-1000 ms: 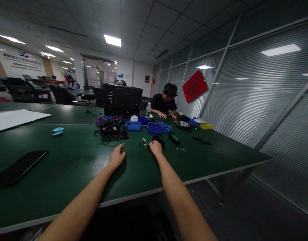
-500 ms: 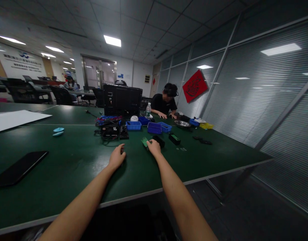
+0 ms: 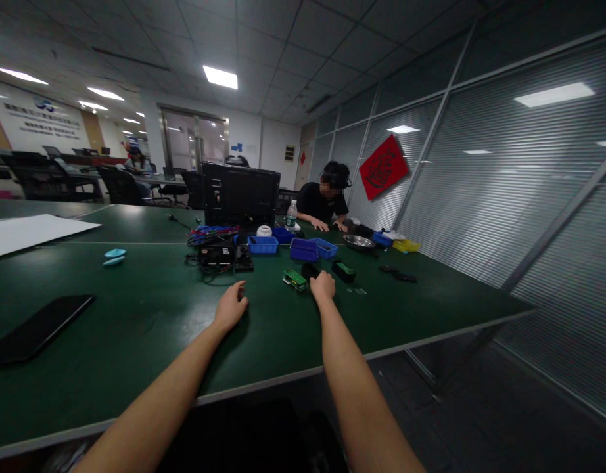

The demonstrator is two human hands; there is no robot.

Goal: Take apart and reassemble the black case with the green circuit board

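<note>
My left hand (image 3: 231, 307) rests on the green table (image 3: 263, 341), fingers loosely bent and apart, with nothing in it. Farther right, my right hand (image 3: 323, 286) has its fingers closed at the near end of a black plastic case (image 3: 310, 270); the hand partly covers the case. Just left of that hand lies a green circuit board (image 3: 296, 280) with parts on its underside, untouched. Right of the hand sits a second black case (image 3: 343, 271) with a green board in it. Small clear pieces (image 3: 361, 291) lie nearby.
Blue bins (image 3: 304, 249), a coiled-cable pile with a black box (image 3: 217, 257), a white ball (image 3: 264, 231) and a bottle (image 3: 291, 215) stand behind. A monitor (image 3: 241, 194) is beyond. A metal bowl (image 3: 359, 242) lies near a person (image 3: 323, 203) opposite. Far left is a black slab (image 3: 39, 328).
My right hand has let go of the circuit board, which now lies flat on the table, and has shifted right to the black case. My left hand has stayed put.
</note>
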